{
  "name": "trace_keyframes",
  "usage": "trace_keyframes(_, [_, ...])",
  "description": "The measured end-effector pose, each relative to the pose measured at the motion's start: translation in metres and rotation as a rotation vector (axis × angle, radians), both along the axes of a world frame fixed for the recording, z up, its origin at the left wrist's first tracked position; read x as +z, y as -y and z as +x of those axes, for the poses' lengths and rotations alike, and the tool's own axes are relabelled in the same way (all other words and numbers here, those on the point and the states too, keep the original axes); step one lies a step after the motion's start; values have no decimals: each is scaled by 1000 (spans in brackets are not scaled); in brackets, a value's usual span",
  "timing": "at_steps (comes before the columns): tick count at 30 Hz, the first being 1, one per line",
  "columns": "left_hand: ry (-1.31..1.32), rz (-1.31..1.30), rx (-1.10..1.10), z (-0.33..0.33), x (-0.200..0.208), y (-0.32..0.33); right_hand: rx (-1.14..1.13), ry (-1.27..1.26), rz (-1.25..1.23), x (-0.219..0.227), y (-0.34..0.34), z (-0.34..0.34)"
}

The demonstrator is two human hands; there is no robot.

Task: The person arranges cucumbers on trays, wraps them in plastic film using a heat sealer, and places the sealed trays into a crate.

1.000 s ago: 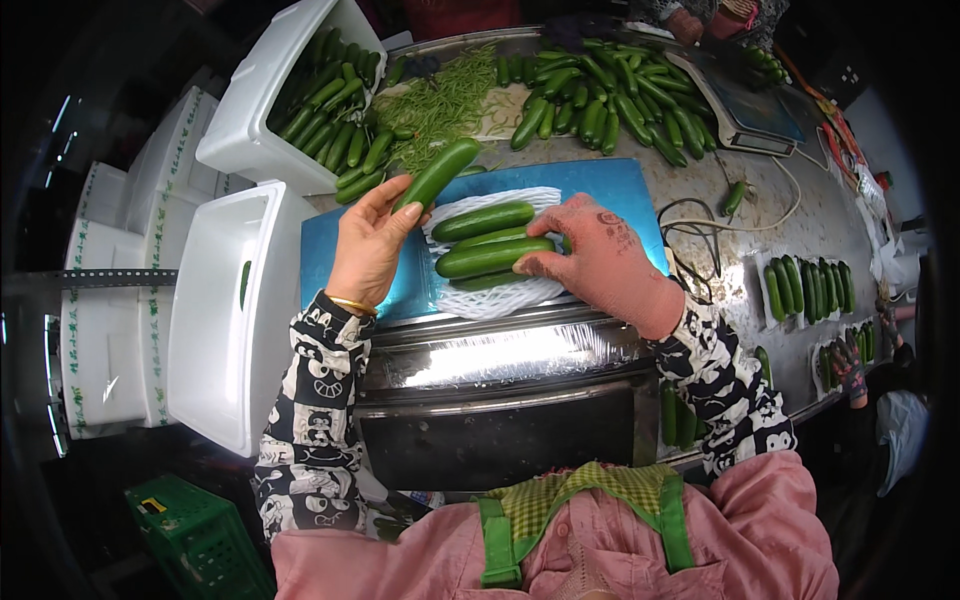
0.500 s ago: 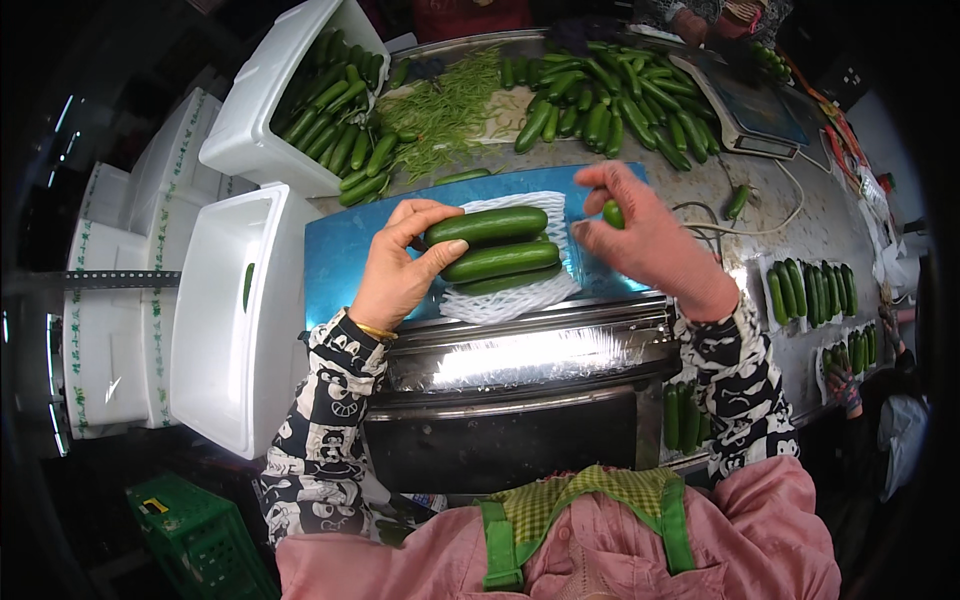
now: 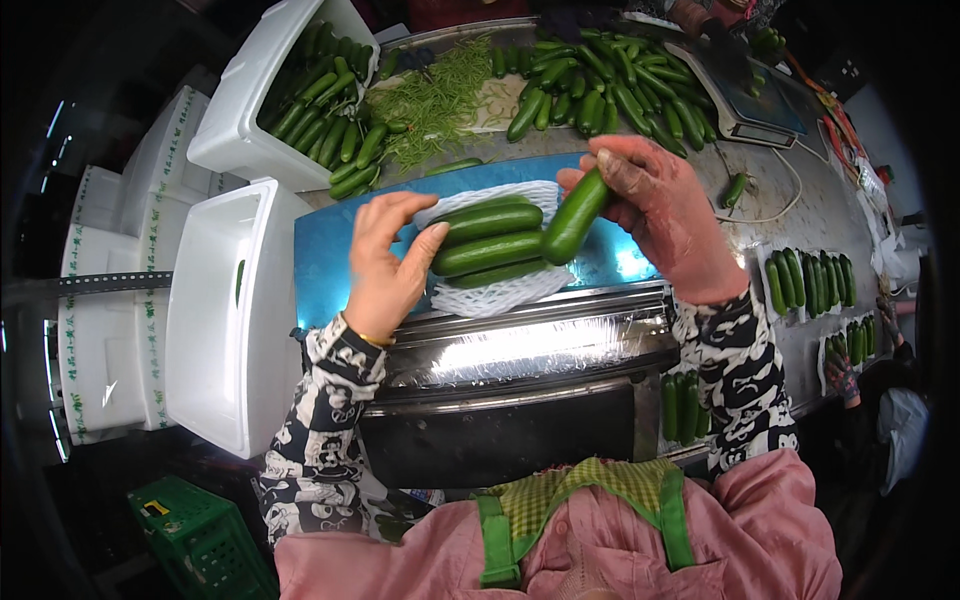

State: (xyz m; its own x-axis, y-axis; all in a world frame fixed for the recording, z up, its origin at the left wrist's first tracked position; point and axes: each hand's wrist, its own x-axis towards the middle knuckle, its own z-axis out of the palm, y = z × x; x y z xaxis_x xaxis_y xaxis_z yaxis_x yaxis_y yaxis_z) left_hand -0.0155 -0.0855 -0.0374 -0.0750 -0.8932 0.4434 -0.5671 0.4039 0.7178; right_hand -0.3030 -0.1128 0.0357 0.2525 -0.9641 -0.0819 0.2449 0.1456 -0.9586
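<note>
Several green cucumbers (image 3: 488,250) lie side by side on a white foam net sleeve (image 3: 500,297), which rests on a blue surface (image 3: 325,250). At their left ends is my left hand (image 3: 388,262), thumb and fingers apart, the thumb tip beside or touching a cucumber end. My right hand (image 3: 668,215) grips a single cucumber (image 3: 575,218) near its upper end. That cucumber slants down to the left, its lower tip close to the right ends of the grouped ones. Part of my right fingers is hidden behind it.
A shiny film-covered metal bar (image 3: 520,340) runs along the front. Left stand a white foam box of cucumbers (image 3: 235,110) and another white box (image 3: 215,330). A cucumber pile (image 3: 600,85) and a scale (image 3: 745,105) lie at the back; netted cucumber packs (image 3: 810,280) sit right, near another person's hand (image 3: 842,375).
My right hand has turned, bringing its cucumber left toward the group. My left fingers have loosened from the grouped cucumbers. The whole view has shifted slightly.
</note>
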Motion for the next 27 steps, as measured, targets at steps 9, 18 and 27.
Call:
trace_keyframes(9, [608, -385, -32, -49, -10, -72, -266, -106, -114, -27, -50, -2])
trace_keyframes(18, [647, -456, -16, -58, -14, -76, 7, -419, -786, -59, -52, 13])
trace_keyframes(27, [620, -384, -7, -56, -14, -87, 131, -992, -1032, -62, -58, 15])
